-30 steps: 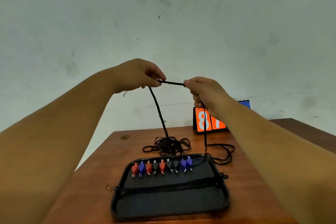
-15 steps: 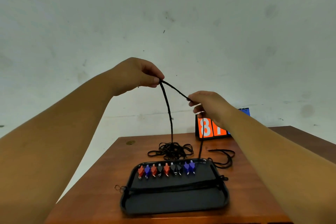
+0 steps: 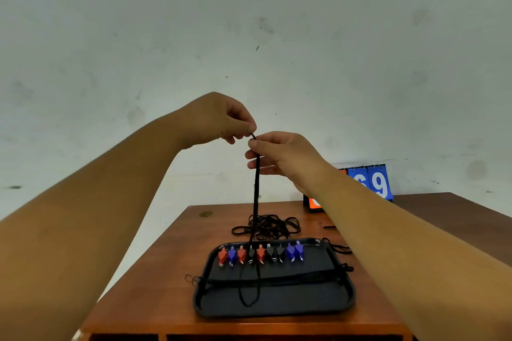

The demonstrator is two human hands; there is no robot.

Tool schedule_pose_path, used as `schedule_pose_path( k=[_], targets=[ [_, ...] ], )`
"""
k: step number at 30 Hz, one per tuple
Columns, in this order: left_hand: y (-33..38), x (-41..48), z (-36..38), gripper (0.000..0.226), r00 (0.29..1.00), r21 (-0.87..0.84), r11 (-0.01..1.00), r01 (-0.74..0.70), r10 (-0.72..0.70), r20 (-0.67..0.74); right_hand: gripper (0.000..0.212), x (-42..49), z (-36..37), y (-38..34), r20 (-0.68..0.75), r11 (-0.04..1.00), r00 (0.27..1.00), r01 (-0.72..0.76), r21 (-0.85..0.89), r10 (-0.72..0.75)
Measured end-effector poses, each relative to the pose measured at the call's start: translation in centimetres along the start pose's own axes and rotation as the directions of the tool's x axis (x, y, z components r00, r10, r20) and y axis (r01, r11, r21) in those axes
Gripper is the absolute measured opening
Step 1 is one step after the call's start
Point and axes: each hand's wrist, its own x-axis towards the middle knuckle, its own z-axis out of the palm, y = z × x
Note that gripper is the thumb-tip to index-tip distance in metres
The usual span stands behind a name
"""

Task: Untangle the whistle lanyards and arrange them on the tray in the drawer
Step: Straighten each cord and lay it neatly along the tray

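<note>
The left forearm reaches in from the lower left, and the left hand [image 3: 219, 122] is raised above the wooden counter [image 3: 155, 285] against a pale, marked wall [image 3: 110, 36]. Its grip is narrow, with thumb and forefinger pinching the top of a black lanyard [image 3: 257, 183]. Low on the counter, a small loop of cord [image 3: 190, 279] pokes out beside the left rim of the black tray [image 3: 304, 299], which sits near the front edge. A row of red, blue and black whistles [image 3: 260, 255] lies side by side along the tray's far side, and a band of black cords [image 3: 291, 277] runs across its middle from rim to rim. The held lanyard hangs nearly straight down from the two hands, passes among the whistles and ends in a slack loop on the tray floor in front of them. Just right of the left hand and almost touching it, the right hand [image 3: 282, 158] holds the same lanyard. Its grip is also narrow, thumb and forefinger pinching the cord just below the top while the other fingers lie loosely behind it. Beyond the tray, a tangle of lanyards [image 3: 268, 227] sits on the counter, and a few strands trail past the tray's right corner. Further right, partly hidden by the right forearm, number cards [image 3: 371, 183] in blue and orange stand at the counter's back edge.
</note>
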Motion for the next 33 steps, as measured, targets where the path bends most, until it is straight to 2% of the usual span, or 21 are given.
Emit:
schedule_pose_path(
  k=[7, 17, 21, 26, 31, 33],
  targets=[
    [-1.7, -0.8, -0.4, 0.006, 1.0, -0.008, 1.0, 0.017, -0.017, 0.019, 0.018, 0.2, 0.7, 0.8, 0.015, 0.999, 1.0, -0.013, 0.048, 0.013],
    [-5.0, -2.4, 0.5, 0.007, 0.999, -0.144, 0.989, 0.045, -0.047, -0.011, 0.015, 0.6, 0.4, 3.4, -0.003, 0.986, 0.995, -0.098, 0.137, 0.099],
    [-7.0, -3.8, 2.3, 0.008, 0.995, -0.247, 0.965, 0.083, -0.095, -0.034, 0.018, 0.4, -0.1, 4.9, 0.037, 0.988, 0.992, -0.127, 0.09, 0.124],
    [-9.9, -5.4, 4.9, 0.008, 0.987, -0.328, 0.936, 0.129, -0.154, -0.05, 0.023, -0.7, -0.8, 6.9, 0.215, 0.982, 0.959, -0.181, -0.045, 0.186],
    [-12.7, -6.5, 7.0, 0.01, 0.973, -0.39, 0.901, 0.188, -0.226, -0.053, 0.019, -1.9, -1.0, 8.9, 0.214, 0.969, 0.95, -0.203, -0.139, 0.229],
    [-13.6, -7.0, 7.6, 0.01, 0.97, -0.4, 0.894, 0.201, -0.238, -0.045, 0.018, -2.4, -1.0, 9.5, 0.173, 0.962, 0.954, -0.218, -0.166, 0.246]
  ],
)
